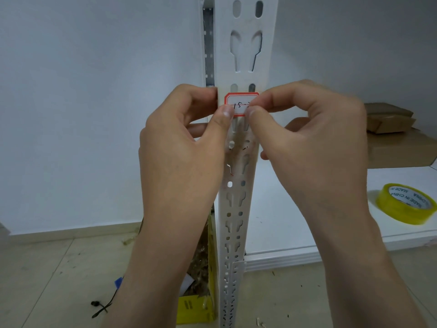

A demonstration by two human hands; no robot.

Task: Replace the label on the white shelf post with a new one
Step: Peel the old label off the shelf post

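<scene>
Label [240, 103]: small white rectangle, red border with clipped corners, black handwritten marks partly hidden by fingertips. Sits flat on front face of white post [246, 55], about mid-height in view, just below a pair of oval slots and over the top of the next keyhole cutouts. Upper edge and top corners clear; lower corners covered by thumbs.

Left hand [182, 143] pressing thumb on label's lower left corner, fingers curled round post's left edge. Right hand [312, 138] pressing thumb at lower right, forefinger across label's right end. Thumbs close together, nearly touching; both hands pinned on label, whether pressing or peeling cannot be told.

Post: painted metal, matte, punched along its length with paired ovals, keyholes and round holes; a few red and black scraps of old marking below the hands. Open wall to the left, plenty of room beside post.

Smooth white shelf [295, 221] to the right, bearing glossy yellow tape roll [402, 204] near front edge and brown cardboard boxes [392, 136] at back. Tiled floor [47, 280] below, littered; yellow box [196, 308] touching post's foot.
</scene>
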